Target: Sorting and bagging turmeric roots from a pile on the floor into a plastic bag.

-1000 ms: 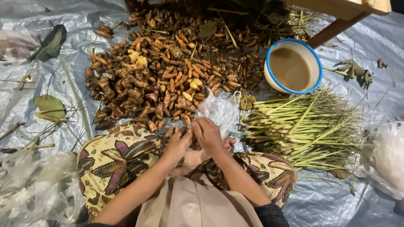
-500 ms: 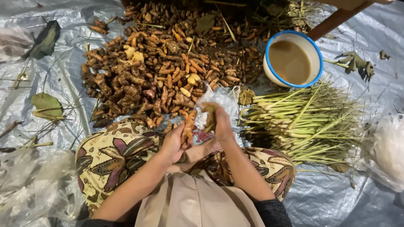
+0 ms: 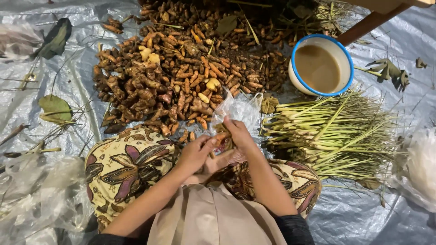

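Silver tarp underfoot, my left hand [image 3: 195, 154] and right hand [image 3: 237, 132] pinch one turmeric root [image 3: 221, 136]; at twelve o'clock the clear plastic bag [image 3: 238, 109] gapes, so I'd feed it in end-first.

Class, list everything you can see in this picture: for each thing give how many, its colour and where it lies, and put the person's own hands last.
Heap of knobbly brown-orange roots: one heap, too many to count, top centre on the sheet.
White enamel bowl with blue rim: one, holding cloudy brown liquid, upper right.
Bundle of green stalks: one, pale green, right of the hands.
Clear plastic bag: one, just beyond the hands.
Grey plastic sheet: one, covering the ground.
Dry green leaves: several, scattered left and upper right.
Wooden leg: one, brown, top right.
Patterned yellow cloth: over the lap.
Left hand: at a small orange root.
Right hand: holding that root at the bag.
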